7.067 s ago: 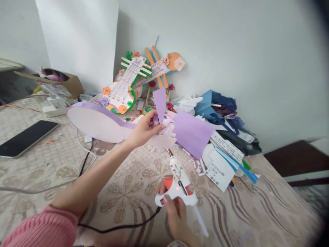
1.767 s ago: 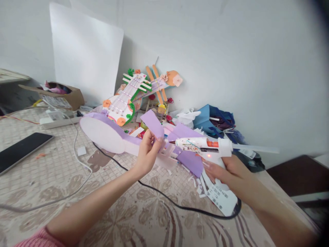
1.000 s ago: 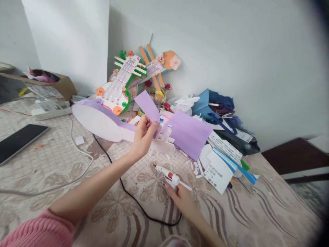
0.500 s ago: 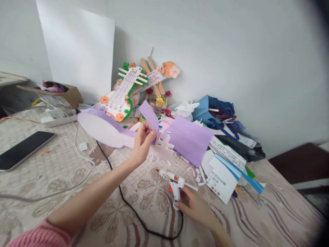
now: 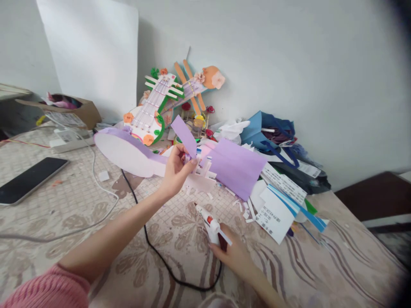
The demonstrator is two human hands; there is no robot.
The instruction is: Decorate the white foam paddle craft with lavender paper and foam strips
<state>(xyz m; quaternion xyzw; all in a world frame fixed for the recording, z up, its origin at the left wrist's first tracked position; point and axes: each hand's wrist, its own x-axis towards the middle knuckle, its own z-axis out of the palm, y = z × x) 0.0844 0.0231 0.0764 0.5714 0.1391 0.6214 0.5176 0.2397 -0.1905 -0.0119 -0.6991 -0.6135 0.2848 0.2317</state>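
My left hand (image 5: 175,170) pinches a purple paper strip (image 5: 184,130) against a white and purple guitar-shaped paper model (image 5: 128,147) that it holds above the table. My right hand (image 5: 233,253) is low near the front of the table, its fingers wrapped round the handle of a white glue gun (image 5: 209,222). The glue gun's nozzle points up-left toward the model, a hand's width below it. A black cord (image 5: 160,256) runs from the gun across the cloth.
A purple paper sheet (image 5: 236,167) and printed papers (image 5: 272,209) lie to the right. Decorated paper guitars (image 5: 157,109) lean on the wall. A phone (image 5: 30,175), a cardboard box (image 5: 69,109) and white cables (image 5: 96,201) are at the left. Blue bags (image 5: 272,132) sit at the back right.
My right hand lowered the glue gun from the paper model down to the table and has turned it there. My left hand keeps its pinch on the purple strip.
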